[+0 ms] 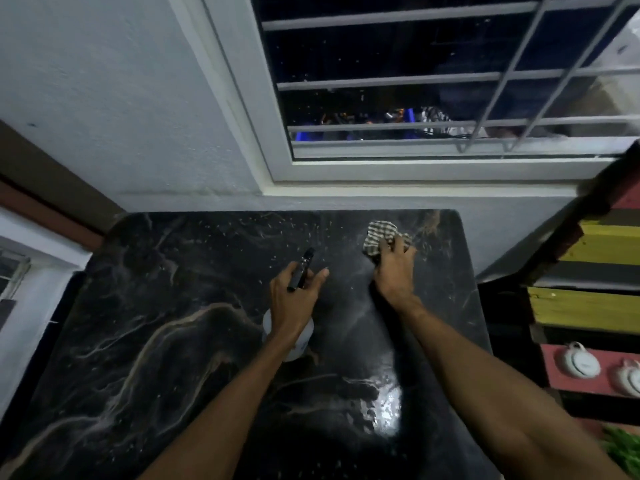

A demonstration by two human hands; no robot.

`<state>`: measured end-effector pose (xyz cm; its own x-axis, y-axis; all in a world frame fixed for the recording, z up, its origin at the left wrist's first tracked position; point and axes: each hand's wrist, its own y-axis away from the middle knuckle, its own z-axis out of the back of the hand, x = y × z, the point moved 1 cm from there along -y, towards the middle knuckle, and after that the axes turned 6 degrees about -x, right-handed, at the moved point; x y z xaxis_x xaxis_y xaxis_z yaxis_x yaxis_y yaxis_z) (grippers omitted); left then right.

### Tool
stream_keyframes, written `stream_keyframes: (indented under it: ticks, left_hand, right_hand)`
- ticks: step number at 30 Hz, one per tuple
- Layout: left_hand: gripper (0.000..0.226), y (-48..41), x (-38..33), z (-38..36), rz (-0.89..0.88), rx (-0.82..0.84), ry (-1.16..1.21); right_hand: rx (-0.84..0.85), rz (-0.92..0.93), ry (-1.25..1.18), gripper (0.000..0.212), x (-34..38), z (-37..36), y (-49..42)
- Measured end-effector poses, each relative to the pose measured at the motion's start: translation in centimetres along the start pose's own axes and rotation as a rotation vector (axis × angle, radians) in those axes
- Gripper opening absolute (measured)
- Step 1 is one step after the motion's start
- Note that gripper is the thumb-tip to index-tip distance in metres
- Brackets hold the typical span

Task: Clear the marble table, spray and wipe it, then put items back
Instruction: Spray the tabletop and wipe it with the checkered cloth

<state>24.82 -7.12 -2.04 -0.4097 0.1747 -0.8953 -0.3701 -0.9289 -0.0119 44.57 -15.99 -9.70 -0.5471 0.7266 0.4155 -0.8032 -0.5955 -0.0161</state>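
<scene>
The black marble table (145, 323) with pale veins fills the lower view, and its top is speckled with droplets. My left hand (294, 299) grips a white spray bottle (300, 336) by its neck, the black nozzle pointing away toward the wall, index finger stretched out. My right hand (394, 271) presses a crumpled striped cloth (379, 237) flat on the table near its far right corner.
A white wall and a barred window (433, 98) stand right behind the table. At the right is a shelf of yellow, grey and red planks (588, 306) with white cups (578, 363) hanging on it. Something green lies at the bottom right corner.
</scene>
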Motion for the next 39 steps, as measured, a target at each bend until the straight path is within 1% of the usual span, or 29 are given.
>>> stream_keyframes:
  ticks: [1,4,5,6,7,9,10,11,12,14,15,16,18,19,20,21,23,24,25,26,28,29,30,33,34,35,37,38,39]
  left_hand:
    - [0.029,-0.8,0.5,0.4,-0.005,0.002,0.001]
    - [0.024,-2.6,1.3,1.3,-0.024,0.029,0.017]
    - [0.022,-3.3,1.7,1.6,-0.026,0.042,0.022]
    - [0.022,-4.1,2.1,1.9,-0.025,0.053,0.034]
    - [0.026,-4.8,2.4,2.3,-0.019,0.052,0.056]
    - [0.034,-6.0,2.8,3.1,-0.026,0.017,0.102]
    - [0.036,-6.4,2.6,3.5,-0.044,-0.002,0.114]
    - [0.038,-6.7,2.5,3.8,-0.06,-0.013,0.115]
    - [0.038,-7.4,2.8,4.4,-0.074,-0.016,0.117]
    - [0.031,-8.7,3.6,5.5,-0.095,-0.024,0.113]
    - [0.027,-9.5,4.0,6.2,-0.113,-0.028,0.109]
    - [0.03,-10.2,4.4,6.8,-0.138,-0.033,0.103]
    - [0.04,-11.6,5.4,8.2,-0.192,-0.056,0.083]
    - [0.043,-12.4,5.9,8.8,-0.216,-0.069,0.071]
    - [0.043,-12.8,6.0,9.2,-0.235,-0.076,0.059]
    - [0.042,-13.3,6.3,9.4,-0.244,-0.076,0.047]
    - [0.037,-13.9,6.4,9.6,-0.226,-0.067,0.034]
    - [0.033,-13.9,6.3,9.5,-0.22,-0.055,0.035]
    - [0.033,-14.0,6.1,9.4,-0.228,-0.043,0.04]
    - [0.035,-13.9,5.9,9.2,-0.248,-0.033,0.048]
    - [0.039,-13.7,5.4,8.9,-0.274,-0.032,0.053]
    - [0.039,-13.5,5.2,8.4,-0.276,-0.032,0.053]
    - [0.038,-13.2,4.9,7.8,-0.277,-0.025,0.05]
    - [0.036,-12.1,3.9,5.7,-0.289,0.014,0.022]
    - [0.036,-11.6,3.3,4.6,-0.29,0.027,0.021]
    - [0.037,-10.8,2.7,3.4,-0.278,0.045,0.033]
    - [0.037,-9.2,1.8,1.3,-0.218,0.09,0.058]
    - [0.037,-8.4,1.4,0.4,-0.19,0.118,0.063]
    - [0.036,-7.3,0.9,-0.7,-0.175,0.157,0.057]
  right_hand:
    - [-0.006,0.037,0.008,0.062,2.0,-0.8,-0.1]
    - [0.115,0.418,-0.049,0.062,7.6,-3.7,1.6]
    - [0.141,0.492,-0.055,0.06,8.1,-4.2,1.6]
    - [0.128,0.469,-0.066,0.059,8.1,-4.1,0.9]
    - [0.095,0.363,-0.069,0.058,7.6,-4.2,-0.1]
    - [0.003,0.044,-0.062,0.059,7.2,-3.8,-2.0]
    - [-0.021,-0.048,-0.027,0.059,7.9,-3.9,-2.4]
    - [-0.022,-0.031,0.001,0.061,9.3,-4.1,-2.2]
    - [-0.001,0.083,0.008,0.063,11.6,-5.1,-1.7]
    - [0.09,0.42,0.002,0.063,14.9,-7.4,-0.5]
    - [0.108,0.508,-0.005,0.061,15.6,-7.8,-0.9]
    - [0.105,0.481,-0.012,0.059,15.7,-7.9,-2.1]
    - [0.034,0.177,-0.044,0.058,15.7,-7.9,-4.9]
    - [0.011,0.07,-0.041,0.06,16.5,-8.1,-5.7]
    - [0.009,0.08,-0.021,0.063,17.7,-8.3,-5.6]
    - [0.031,0.202,-0.01,0.066,19.4,-8.9,-5.1]
    - [0.116,0.534,0.026,0.068,21.6,-10.3,-3.3]
    - [0.145,0.608,0.036,0.068,21.3,-10.2,-2.9]
    - [0.148,0.586,0.039,0.069,20.4,-9.6,-3.3]
    - [0.116,0.482,0.046,0.069,18.9,-8.9,-4.1]
    - [0.035,0.184,0.049,0.068,16.1,-7.2,-4.8]
    - [0.019,0.126,0.064,0.068,15.3,-6.7,-4.5]
    - [0.021,0.171,0.067,0.068,15.1,-6.2,-3.7]
    - [0.117,0.51,0.068,0.067,13.3,-5.5,-0.5]
    - [0.115,0.498,0.071,0.066,11.1,-4.6,-0.7]
    - [0.074,0.387,0.063,0.065,8.1,-3.4,-1.3]
    - [-0.04,0.022,0.026,0.064,2.1,-0.7,-2.4]
    - [-0.061,-0.109,0.032,0.063,-0.3,0.3,-2.5]
    - [-0.048,-0.158,0.059,0.063,-2.5,1.2,-2.1]
